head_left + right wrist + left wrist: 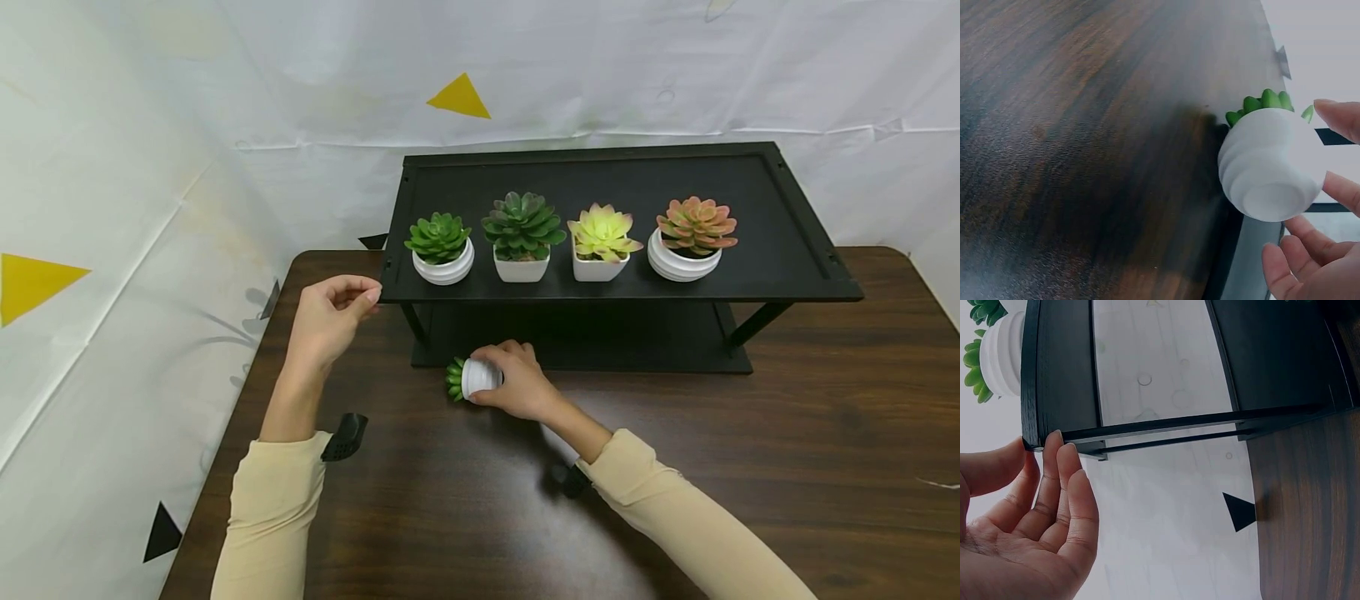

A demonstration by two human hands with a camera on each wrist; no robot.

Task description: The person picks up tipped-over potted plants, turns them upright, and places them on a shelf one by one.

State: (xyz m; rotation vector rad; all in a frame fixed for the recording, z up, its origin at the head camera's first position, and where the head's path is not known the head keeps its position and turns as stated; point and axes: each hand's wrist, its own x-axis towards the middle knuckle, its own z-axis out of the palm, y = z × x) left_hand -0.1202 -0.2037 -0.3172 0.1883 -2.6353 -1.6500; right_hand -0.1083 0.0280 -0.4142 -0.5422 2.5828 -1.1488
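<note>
My right hand [517, 381] grips a small succulent in a round, ribbed white pot [480, 378] in front of the black two-tier shelf [592, 175]. The pot is tipped on its side, its green leaves pointing left in the head view. From the right wrist view, the white pot's base [1275, 201] shows, with fingers around one side. At the shelf's front left corner, my left hand [327, 321] pinches the upper board; the left wrist view puts the thumb and fingers [1060, 462] on either side of that corner.
Along the upper board's front stand a green succulent [439, 239], a dark green one [522, 225], a yellow one [602, 233] and an orange one [694, 227], all in white pots. The shelf stands on a brown wooden table [420, 517]. White sheeting [330, 83] hangs behind and left.
</note>
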